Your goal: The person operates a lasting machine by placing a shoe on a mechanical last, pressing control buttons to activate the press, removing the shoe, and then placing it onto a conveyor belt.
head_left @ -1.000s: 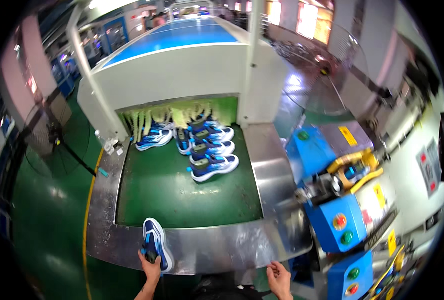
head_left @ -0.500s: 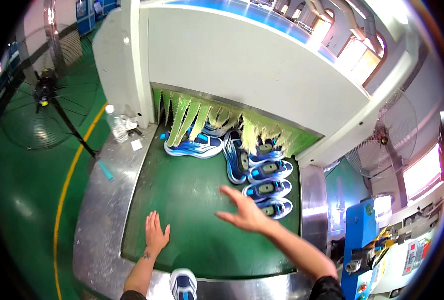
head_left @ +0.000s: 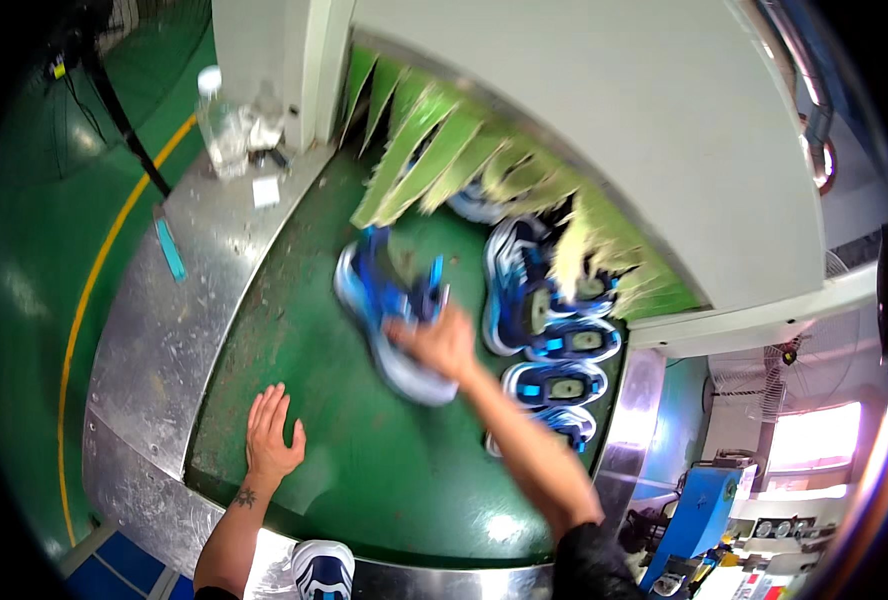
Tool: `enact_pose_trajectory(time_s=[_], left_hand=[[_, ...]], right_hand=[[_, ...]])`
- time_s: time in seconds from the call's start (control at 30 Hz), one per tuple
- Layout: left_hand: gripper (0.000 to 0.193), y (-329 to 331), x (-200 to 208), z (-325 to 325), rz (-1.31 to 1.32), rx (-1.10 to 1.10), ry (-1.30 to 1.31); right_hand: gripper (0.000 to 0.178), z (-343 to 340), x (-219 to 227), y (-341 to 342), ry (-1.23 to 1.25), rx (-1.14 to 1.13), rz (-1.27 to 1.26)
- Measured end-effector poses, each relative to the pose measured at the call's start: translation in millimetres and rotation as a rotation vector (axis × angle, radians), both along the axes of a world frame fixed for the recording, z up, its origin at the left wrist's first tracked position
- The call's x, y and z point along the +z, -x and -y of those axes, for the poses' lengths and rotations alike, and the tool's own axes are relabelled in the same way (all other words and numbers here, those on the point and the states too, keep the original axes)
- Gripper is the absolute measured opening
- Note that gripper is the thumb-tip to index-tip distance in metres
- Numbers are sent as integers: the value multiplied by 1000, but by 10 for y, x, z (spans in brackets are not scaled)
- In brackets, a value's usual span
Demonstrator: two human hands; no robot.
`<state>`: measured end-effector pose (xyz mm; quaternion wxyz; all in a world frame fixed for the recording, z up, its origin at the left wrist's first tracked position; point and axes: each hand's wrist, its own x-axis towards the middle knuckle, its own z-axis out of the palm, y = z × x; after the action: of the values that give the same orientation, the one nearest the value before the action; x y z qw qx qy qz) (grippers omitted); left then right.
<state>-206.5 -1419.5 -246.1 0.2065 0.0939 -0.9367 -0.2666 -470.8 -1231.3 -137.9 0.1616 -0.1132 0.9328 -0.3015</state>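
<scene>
Blurred by motion, my right hand (head_left: pixel 436 343) grips a blue running shoe (head_left: pixel 372 285) with a white sole over the green belt (head_left: pixel 294 340). The shoe is tilted, its toe end pointing toward me. My left hand (head_left: pixel 274 440) lies nearest the belt's left side, fingers stretched and holding nothing. Several matching shoes (head_left: pixel 562 384) stand in a column along the belt's right side, beside a dark blue shoe (head_left: pixel 509 290) set lengthwise. Another shoe (head_left: pixel 322 570) rests on the metal rim in front of me.
Torn green curtain strips (head_left: pixel 444 140) hang from the grey machine housing (head_left: pixel 604 110), partly hiding shoes behind them. On the metal ledge (head_left: pixel 154 330) at left are a clear bottle (head_left: pixel 222 130), a white square (head_left: pixel 266 191) and a teal-handled tool (head_left: pixel 170 248). Blue equipment (head_left: pixel 699 515) stands at right.
My right hand has moved left and taken hold of the shoe near the curtain, turning it and drawing it nearer. My left hand stays open over the belt. The view has shifted.
</scene>
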Motion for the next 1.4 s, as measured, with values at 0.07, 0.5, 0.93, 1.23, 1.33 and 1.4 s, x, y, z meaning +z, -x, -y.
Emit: enact_pose_trajectory(time_s=[0.07,0.5,0.93,1.23,1.33,1.4], left_hand=[[45,-67,42,-38,-14,3,22],[73,-863,3099,-2308,1312,-957,-1370],[92,-3632,3597,-4753,1241,-1489,-1180],[78,-6253,3780,-6969,1330,-1728,-842],[99,-6698,3685,-8364,1212,-1787,-475],[108,-6975,3463,-9327,1009,-1758,-203]], right_hand=[[85,-457,-84,-1027,102,-33,181],[75,-2894,3078,-4586,181,195,-648],[75,-3665,2489,-8106,1105,-977,-615],[54,-4604,2086,-11518,1396,-1761,-1168],[58,-4450,1566,-12417,1383,-1932,-1406],[58,-4355,1430,-12637,1376,-2126,-1378]])
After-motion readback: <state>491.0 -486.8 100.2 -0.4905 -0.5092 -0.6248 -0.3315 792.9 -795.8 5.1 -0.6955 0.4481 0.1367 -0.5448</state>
